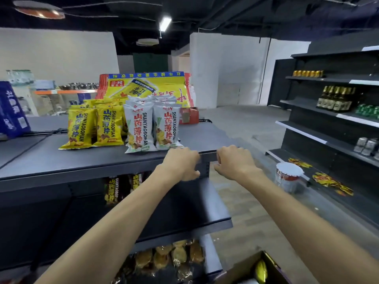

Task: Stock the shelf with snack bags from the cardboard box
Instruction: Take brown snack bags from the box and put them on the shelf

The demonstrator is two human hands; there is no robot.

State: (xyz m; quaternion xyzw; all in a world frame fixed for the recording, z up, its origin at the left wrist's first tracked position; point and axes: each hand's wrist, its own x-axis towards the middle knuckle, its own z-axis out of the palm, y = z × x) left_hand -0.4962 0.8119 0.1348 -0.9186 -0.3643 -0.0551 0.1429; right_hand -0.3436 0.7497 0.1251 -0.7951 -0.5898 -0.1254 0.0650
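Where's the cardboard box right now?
Head view, bottom right corner: the cardboard box sits open below the right forearm, just right of the brown packets on the lowest shelf, with a yellow bag inside.

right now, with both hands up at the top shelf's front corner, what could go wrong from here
1. The white snack bags stand upright close to the front edge of the top shelf, right beside the left hand. A careless nudge could topple the front ones off.
2. The cardboard box sits low at the bottom edge of the view. Dropping towards it, the right hand might clip the shelf corner.
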